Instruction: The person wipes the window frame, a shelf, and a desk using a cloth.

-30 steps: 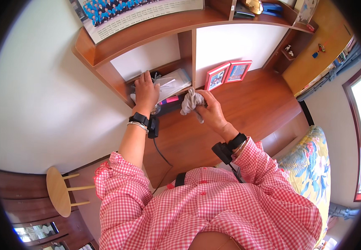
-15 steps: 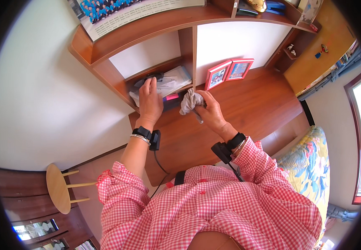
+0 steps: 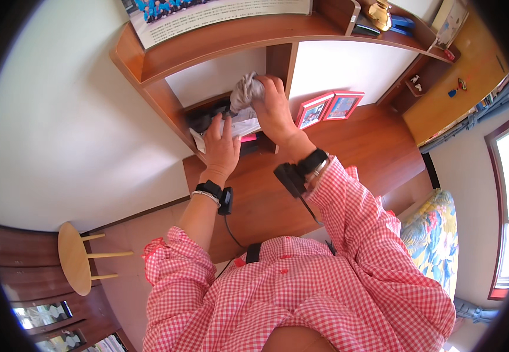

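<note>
My right hand [image 3: 276, 114] grips a crumpled grey cloth [image 3: 246, 91], raised in front of the left compartment of the wooden shelf unit [image 3: 225, 67]. Below and left of it, my left hand [image 3: 221, 146] reaches into the same compartment with its fingers stretched out and slightly apart. Its fingertips are at a stack of white papers [image 3: 245, 125] and beside a dark item [image 3: 208, 117] whose kind I cannot make out. A pink piece [image 3: 248, 138] shows under the papers.
Two joined red picture frames [image 3: 330, 110] stand on the brown desk [image 3: 348, 144] to the right. Above, a large group photo [image 3: 207, 23] leans on the upper shelf, with a golden ornament [image 3: 380, 15] farther right. A round wooden stool [image 3: 74, 258] is at lower left.
My right hand has moved up and left with the cloth, from over the desk to the shelf compartment. My left hand has shifted slightly down and right, its fingers now lower at the papers.
</note>
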`<action>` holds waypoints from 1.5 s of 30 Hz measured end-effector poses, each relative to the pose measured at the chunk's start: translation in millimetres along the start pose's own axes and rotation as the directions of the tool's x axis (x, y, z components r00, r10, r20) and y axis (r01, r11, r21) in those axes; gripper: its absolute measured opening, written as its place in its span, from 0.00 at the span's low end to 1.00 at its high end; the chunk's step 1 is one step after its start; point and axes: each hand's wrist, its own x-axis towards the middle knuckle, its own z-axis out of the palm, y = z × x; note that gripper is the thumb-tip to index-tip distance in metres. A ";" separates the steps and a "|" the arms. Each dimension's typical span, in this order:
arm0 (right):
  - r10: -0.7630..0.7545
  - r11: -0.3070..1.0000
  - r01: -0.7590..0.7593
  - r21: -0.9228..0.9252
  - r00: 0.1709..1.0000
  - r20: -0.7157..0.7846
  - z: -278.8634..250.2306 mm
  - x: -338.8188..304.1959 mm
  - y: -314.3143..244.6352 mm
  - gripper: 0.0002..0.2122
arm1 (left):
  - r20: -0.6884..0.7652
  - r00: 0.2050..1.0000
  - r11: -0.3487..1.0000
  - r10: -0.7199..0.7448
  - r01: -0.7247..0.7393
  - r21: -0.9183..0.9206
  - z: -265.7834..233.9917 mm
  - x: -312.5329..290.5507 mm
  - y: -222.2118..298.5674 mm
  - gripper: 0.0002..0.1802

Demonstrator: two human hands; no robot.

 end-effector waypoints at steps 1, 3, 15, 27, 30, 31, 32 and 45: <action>-0.051 0.996 0.049 -0.071 0.999 -0.018 8.2 7.2 4.7 0.20 | -0.003 1.000 1.000 -0.008 0.008 0.004 0.7 -1.3 -1.3 0.31; 0.035 0.993 -0.030 -0.118 0.999 0.041 22.2 12.6 21.8 0.20 | 0.032 0.999 0.999 -0.006 0.005 0.035 4.3 -3.2 -3.7 0.31; -0.001 0.898 0.199 -0.394 0.894 0.448 82.1 21.8 108.3 0.09 | 0.063 0.998 0.999 0.016 -0.013 -0.053 5.5 10.4 15.1 0.29; 0.026 0.870 0.325 -0.371 0.721 0.693 129.9 32.3 4.5 0.08 | 0.032 0.999 0.998 -0.005 0.007 -0.065 3.1 -5.5 2.9 0.17; -0.035 0.838 0.402 -0.370 0.715 0.698 120.9 31.9 -4.1 0.09 | 0.204 0.978 0.999 -0.038 0.043 -0.019 7.5 -15.4 -11.0 0.28; -0.030 0.837 0.401 -0.372 0.713 0.701 113.4 36.5 -9.3 0.09 | 0.206 0.978 0.999 -0.040 0.045 -0.023 4.4 -13.7 -9.1 0.28; 0.065 0.841 0.365 -0.400 0.666 0.743 105.8 42.8 -14.2 0.09 | 0.298 0.952 0.997 -0.078 0.072 0.031 1.3 -11.3 -8.1 0.29; 0.284 0.822 0.113 -0.558 0.769 0.573 36.4 48.6 26.2 0.13 | 0.120 0.993 1.000 0.001 -0.001 0.001 -0.6 -6.4 -0.3 0.35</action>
